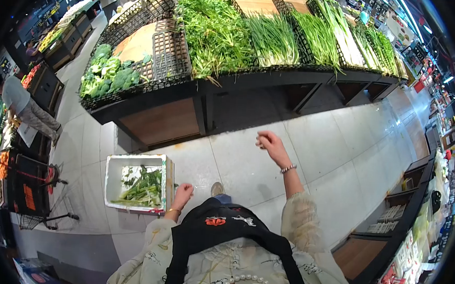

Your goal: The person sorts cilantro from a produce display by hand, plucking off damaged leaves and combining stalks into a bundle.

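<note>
My right hand (272,146) is stretched forward over the tiled floor, below the vegetable stand, its fingers curled and their grip hard to make out. Lower and to the left, my left hand (183,195) has its fingers bent beside a white foam box (109,179), not visibly touching it. Green leafy trimmings (144,188) lie in that box. On the stand ahead are broccoli (123,78), leafy herbs (210,34), thin green stalks (273,40) and long leeks (343,34).
A shopping cart (29,192) stands at the left, with a person (24,103) beyond it. Dark shelving (367,249) runs along the right. The stand's dark front edge (247,73) crosses ahead. Other people are at the upper left.
</note>
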### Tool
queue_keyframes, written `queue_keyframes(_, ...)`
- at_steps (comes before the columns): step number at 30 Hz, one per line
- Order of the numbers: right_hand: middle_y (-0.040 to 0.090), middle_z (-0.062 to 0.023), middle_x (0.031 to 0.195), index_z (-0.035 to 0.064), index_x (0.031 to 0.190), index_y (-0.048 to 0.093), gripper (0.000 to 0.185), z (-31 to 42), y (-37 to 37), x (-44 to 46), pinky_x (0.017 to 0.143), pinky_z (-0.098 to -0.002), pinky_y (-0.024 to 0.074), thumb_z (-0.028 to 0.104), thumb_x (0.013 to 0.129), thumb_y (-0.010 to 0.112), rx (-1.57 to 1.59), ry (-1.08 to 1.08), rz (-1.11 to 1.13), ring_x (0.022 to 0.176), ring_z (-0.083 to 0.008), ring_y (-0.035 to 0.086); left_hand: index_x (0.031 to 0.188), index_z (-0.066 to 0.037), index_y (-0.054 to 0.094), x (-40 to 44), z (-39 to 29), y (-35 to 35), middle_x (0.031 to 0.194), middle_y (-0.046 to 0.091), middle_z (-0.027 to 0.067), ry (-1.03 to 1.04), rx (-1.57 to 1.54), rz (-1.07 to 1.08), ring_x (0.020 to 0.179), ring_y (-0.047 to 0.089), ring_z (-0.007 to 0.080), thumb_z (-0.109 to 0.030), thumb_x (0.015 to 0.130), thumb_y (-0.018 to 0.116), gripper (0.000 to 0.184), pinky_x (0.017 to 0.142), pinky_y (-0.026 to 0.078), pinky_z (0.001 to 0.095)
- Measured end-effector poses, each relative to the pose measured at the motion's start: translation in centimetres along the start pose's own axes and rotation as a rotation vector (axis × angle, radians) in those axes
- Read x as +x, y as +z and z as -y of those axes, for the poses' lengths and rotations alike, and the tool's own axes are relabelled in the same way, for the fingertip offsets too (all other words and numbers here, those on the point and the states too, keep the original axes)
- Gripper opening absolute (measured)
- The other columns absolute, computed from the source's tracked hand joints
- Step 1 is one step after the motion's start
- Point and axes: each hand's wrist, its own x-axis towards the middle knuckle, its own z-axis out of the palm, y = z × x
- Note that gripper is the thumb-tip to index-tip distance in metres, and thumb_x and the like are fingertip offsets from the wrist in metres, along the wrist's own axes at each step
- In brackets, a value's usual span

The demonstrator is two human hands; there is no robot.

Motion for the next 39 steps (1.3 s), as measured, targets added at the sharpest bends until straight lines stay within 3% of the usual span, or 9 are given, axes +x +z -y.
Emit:
queue_keyframes(7,0.063,-0.0038,0.078,-0.0021,0.107,0.059,0.023,9.5,-0.6,21.7,0.059,-0.0226,0.0460,0.013,0.090,0.057,-0.012,-0.195,0.012,0.069,-0.0085,0.060,0.105,-0.001,0.059,13.1,-23.3,1.8,0.084,0.063,0.0038,0.351,-0.242,0.024,0.075,0.061,0.0102,-0.016,0.089,0.060,0.023,0.065,0.048,0.0241)
queue_keyframes(12,0.064,-0.0095,0.093,-0.0018,0.119,0.051,0.036,9.6,0.6,36.6,0.058,-0.0247,0.0500,0.017,0.089,0.057,-0.031,-0.137,-0.042,0.073,-0.0124,0.064,0.107,-0.002,0.059,16.8,-33.0,2.6,0.089,0.064,0.0023,0.398,-0.395,0.083,0.079,0.062,0.0105,-0.013,0.090,0.060,0.021,0.068,0.048,0.0240)
queue_keyframes(18,0.064,-0.0157,0.089,-0.0035,0.121,0.046,0.052,8.3,0.7,50.9,0.079,-0.0422,0.0474,0.028,0.083,0.063,-0.421,-0.154,-0.134,0.084,-0.0315,0.061,0.108,-0.001,0.059,22.3,-38.7,3.3,0.094,0.064,0.0045,0.352,-0.441,-0.011,0.081,0.063,0.0111,-0.011,0.090,0.061,0.021,0.070,0.049,0.0242)
queue_keyframes(22,0.058,-0.0103,0.076,-0.0038,0.120,0.045,0.048,9.1,0.3,54.8,0.064,-0.0352,0.0489,0.021,0.084,0.063,-0.462,-0.294,-0.033,0.069,-0.0225,0.059,0.111,0.000,0.057,26.9,-44.7,5.1,0.100,0.064,0.0077,0.339,-0.492,-0.033,0.086,0.062,0.0140,-0.012,0.093,0.056,0.021,0.076,0.050,0.0256)
queue_keyframes(27,0.056,-0.0019,0.076,0.0009,0.113,0.049,0.023,19.3,-4.2,53.8,0.047,-0.0170,0.0392,0.007,0.092,0.057,0.395,-0.235,0.241,0.058,-0.0053,0.052,0.121,-0.001,0.051,31.9,-52.1,7.5,0.107,0.061,0.0103,0.334,-0.632,0.124,0.092,0.062,0.0168,-0.021,0.097,0.052,0.031,0.081,0.051,0.0294)
queue_keyframes(31,0.056,-0.0038,0.073,0.0025,0.106,0.050,0.020,20.8,-5.1,51.7,0.047,-0.0251,0.0437,0.009,0.089,0.059,-0.118,-0.674,0.079,0.054,-0.0110,0.052,0.133,-0.004,0.042,33.1,-56.9,8.3,0.115,0.057,0.0129,0.430,-0.957,0.354,0.104,0.058,0.0214,-0.030,0.097,0.051,0.045,0.089,0.049,0.0343)
queue_keyframes(36,0.058,-0.0081,0.077,0.0084,0.088,0.058,0.003,18.5,-4.1,51.7,0.054,-0.0339,0.0503,0.011,0.086,0.058,-0.302,-1.038,0.575,0.061,-0.0261,0.057,0.123,-0.007,0.047,33.4,-58.0,6.3,0.106,0.061,0.0114,0.370,-1.122,0.238,0.101,0.059,0.0244,-0.028,0.096,0.052,0.034,0.093,0.048,0.0458)
queue_keyframes(38,0.058,-0.0110,0.081,0.0026,0.088,0.059,0.009,18.0,-5.1,56.5,0.055,-0.0344,0.0499,0.011,0.087,0.055,-0.571,-1.196,0.229,0.066,-0.0241,0.059,0.111,-0.007,0.051,32.8,-58.2,5.7,0.087,0.062,0.0083,0.285,-1.112,0.083,0.076,0.058,0.0207,-0.023,0.096,0.053,0.022,0.077,0.051,0.0436)
queue_keyframes(39,0.057,-0.0126,0.081,-0.0001,0.091,0.058,0.013,19.2,-5.3,58.1,0.056,-0.0359,0.0493,0.012,0.088,0.055,-0.512,-0.792,0.204,0.065,-0.0238,0.058,0.111,-0.007,0.051,32.7,-57.6,5.3,0.084,0.061,0.0074,0.322,-1.104,0.150,0.069,0.055,0.0191,-0.022,0.096,0.053,0.022,0.072,0.049,0.0398)
